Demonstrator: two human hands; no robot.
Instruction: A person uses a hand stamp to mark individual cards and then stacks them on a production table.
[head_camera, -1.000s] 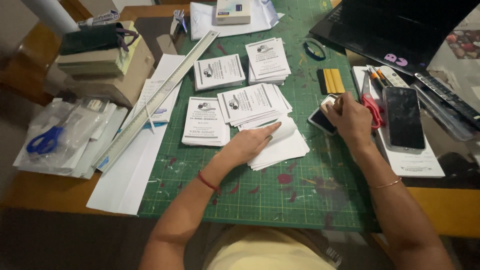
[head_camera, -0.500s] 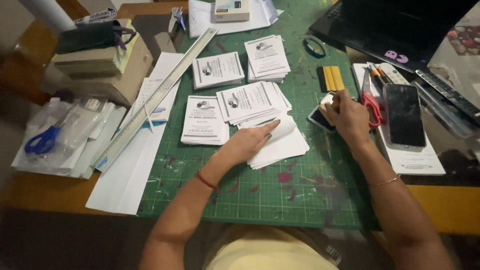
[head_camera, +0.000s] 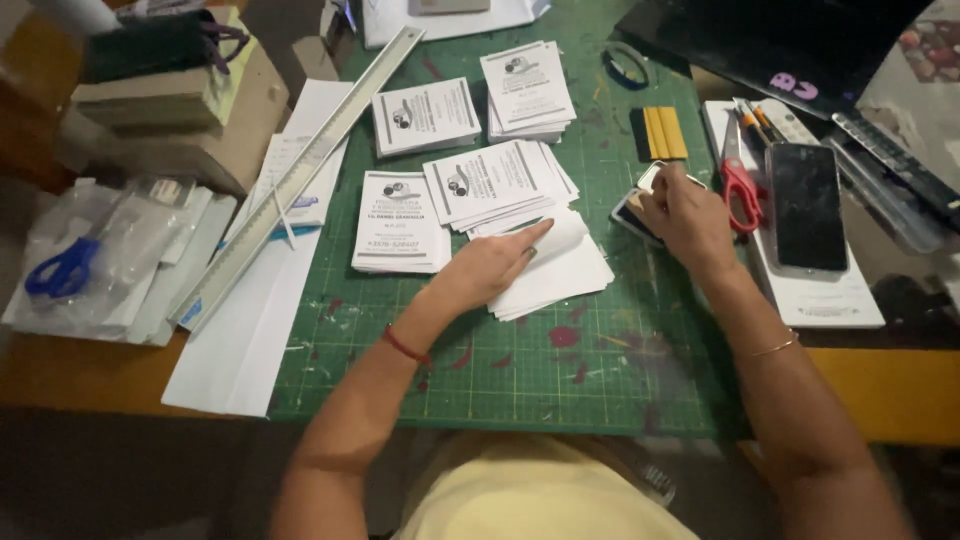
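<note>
Cards (head_camera: 500, 180) lie in four printed piles; left hand (head_camera: 490, 265) presses flat on the blank stack (head_camera: 555, 275), right hand (head_camera: 685, 215) grips a small device (head_camera: 632, 212).

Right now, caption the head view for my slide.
Left hand presses a blank paper stack on the green cutting mat; right hand touches a small device.

A craft workroom is showing here: a green cutting mat (head_camera: 520, 370) is covering the table (head_camera: 90, 375), with a long ruler (head_camera: 300, 175), scissors (head_camera: 60, 272) and stacked printed cards (head_camera: 425, 115).
</note>
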